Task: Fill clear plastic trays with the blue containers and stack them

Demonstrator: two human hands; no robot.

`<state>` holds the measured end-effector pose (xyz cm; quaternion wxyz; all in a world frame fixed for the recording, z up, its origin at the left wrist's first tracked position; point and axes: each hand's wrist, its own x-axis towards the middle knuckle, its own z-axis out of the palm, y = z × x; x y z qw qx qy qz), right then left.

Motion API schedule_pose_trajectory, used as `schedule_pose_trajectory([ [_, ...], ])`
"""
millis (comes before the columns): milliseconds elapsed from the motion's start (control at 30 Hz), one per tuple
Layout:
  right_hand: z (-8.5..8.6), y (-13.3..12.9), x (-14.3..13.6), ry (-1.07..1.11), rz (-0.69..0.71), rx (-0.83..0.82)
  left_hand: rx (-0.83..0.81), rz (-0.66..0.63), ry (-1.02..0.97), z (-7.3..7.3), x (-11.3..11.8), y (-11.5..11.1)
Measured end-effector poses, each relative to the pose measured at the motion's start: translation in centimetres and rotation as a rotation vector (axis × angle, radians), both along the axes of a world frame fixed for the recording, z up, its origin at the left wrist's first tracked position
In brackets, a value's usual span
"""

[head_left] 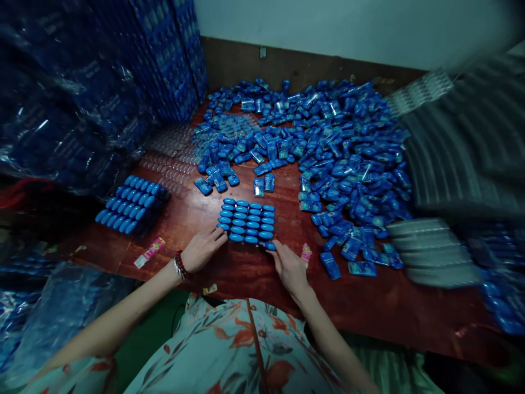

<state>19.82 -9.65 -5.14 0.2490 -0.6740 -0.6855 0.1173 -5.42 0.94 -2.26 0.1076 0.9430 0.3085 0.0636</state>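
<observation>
In front of me on the table stands a block of small blue oval-topped cases [246, 220], set in neat rows and columns. My left hand [204, 250], with a beaded bracelet at its wrist, has its fingertips curled against the block's near left corner. At the near right corner my right hand [290, 268] pinches a single blue case [269, 246], which touches or nearly touches the block's front row. Whatever holds the rows together underneath is hidden. Two loose blue cases [263, 186] lie just beyond the block.
A large heap of loose blue cases [348, 148] covers the table's back and right. Another block [130, 203] sits left, near clear plastic trays [172, 150]. Tall stacks of wrapped blue goods [77, 93] rise at left. Stacked pale trays [435, 251] stand right. A pink label [150, 252] lies nearby.
</observation>
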Motion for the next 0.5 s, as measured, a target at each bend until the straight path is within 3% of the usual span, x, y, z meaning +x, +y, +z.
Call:
schedule_pose_trajectory([
  [133,1.6,1.2,-1.2,-0.417,0.116,-0.082,0.042,0.038,-0.100,-0.8,-0.4,-0.3],
  [300,3.2,3.4,-2.6,-0.654,0.212,-0.127,0.012,0.066,-0.192,-0.9,0.1,-0.1],
  [400,2.8,3.8,-2.0,-0.631,0.222,-0.064,0.037,0.112,-0.201,-0.7,0.5,-0.5],
  [500,1.2,3.1,-0.4,-0.363,0.187,0.065,0.057,0.208,-0.306,-1.2,0.5,-1.4],
])
